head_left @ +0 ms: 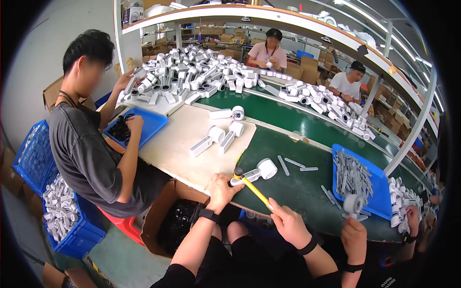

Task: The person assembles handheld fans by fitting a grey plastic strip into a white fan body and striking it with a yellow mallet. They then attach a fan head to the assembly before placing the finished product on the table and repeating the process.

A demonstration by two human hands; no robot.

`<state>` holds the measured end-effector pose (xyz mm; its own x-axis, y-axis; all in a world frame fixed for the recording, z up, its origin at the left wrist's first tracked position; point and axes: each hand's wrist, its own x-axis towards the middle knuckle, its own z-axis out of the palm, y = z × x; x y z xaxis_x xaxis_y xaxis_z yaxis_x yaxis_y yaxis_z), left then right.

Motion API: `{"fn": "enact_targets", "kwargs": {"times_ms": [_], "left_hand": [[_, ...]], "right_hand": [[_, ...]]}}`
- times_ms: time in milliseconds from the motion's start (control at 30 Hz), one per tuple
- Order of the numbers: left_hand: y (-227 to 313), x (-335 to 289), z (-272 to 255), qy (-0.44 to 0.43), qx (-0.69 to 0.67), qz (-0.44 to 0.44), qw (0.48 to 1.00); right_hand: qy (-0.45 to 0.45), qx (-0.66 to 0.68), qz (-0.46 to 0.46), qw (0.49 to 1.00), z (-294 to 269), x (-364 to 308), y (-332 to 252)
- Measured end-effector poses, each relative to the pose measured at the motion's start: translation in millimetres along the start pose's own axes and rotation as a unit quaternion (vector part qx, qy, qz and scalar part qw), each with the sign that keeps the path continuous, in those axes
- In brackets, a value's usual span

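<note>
My left hand (222,188) grips the handle end of a white plastic part (255,172) with a round head, lying on the green belt (297,187). My right hand (287,222) holds a yellow-handled hammer (251,187), whose head rests against the part next to my left fingers. Three thin grey strips (294,164) lie just beyond the part. Two more white parts (218,137) lie on the beige board (177,144) to the left.
A person in a grey shirt (84,153) sits at my left over a blue tray (149,122). A large pile of white parts (192,77) sits farther back. Another blue tray of grey strips (357,180) sits right, near a co-worker's hand (354,235). An open carton (168,216) stands below.
</note>
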<state>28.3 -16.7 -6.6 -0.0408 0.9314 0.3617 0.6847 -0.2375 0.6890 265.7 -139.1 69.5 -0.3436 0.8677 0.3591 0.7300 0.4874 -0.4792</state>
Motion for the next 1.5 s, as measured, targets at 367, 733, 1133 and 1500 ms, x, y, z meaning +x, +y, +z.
{"fn": "enact_targets", "kwargs": {"times_ms": [367,733,1133,1500], "left_hand": [[6,-2,-2,0.047,-0.002,0.042,0.998],[-1,0,0,0.063,-0.007,0.049,0.997],[10,-1,-5,0.018,-0.016,0.011,1.000],[-31,25,-34,0.093,0.070,0.044,0.992]], "right_hand": [[0.094,0.071,0.069,0.991,-3,-18,17],[0.076,-0.017,0.045,0.996,0,-14,27],[0.076,-0.031,0.063,0.995,5,-12,29],[0.181,0.089,0.158,0.967,-47,-78,37]]}}
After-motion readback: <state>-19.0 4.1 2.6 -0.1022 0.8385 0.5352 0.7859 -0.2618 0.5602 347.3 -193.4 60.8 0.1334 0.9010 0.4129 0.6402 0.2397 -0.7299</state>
